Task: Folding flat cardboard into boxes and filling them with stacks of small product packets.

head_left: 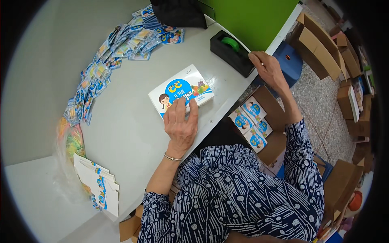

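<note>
White-and-blue box (181,91) lies closed mid-table under our flat, spread left hand (181,123). Our right hand (268,69) pinches tape at the far-right dispenser (232,52). Sealing remains; finished boxes (251,121) fill the carton (272,106).

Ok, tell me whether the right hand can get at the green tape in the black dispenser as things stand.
Probably yes. The right hand already rests at the near end of the black tape dispenser, and the green tape roll sits exposed on top with nothing between them. The left hand rests on the white box.
</note>
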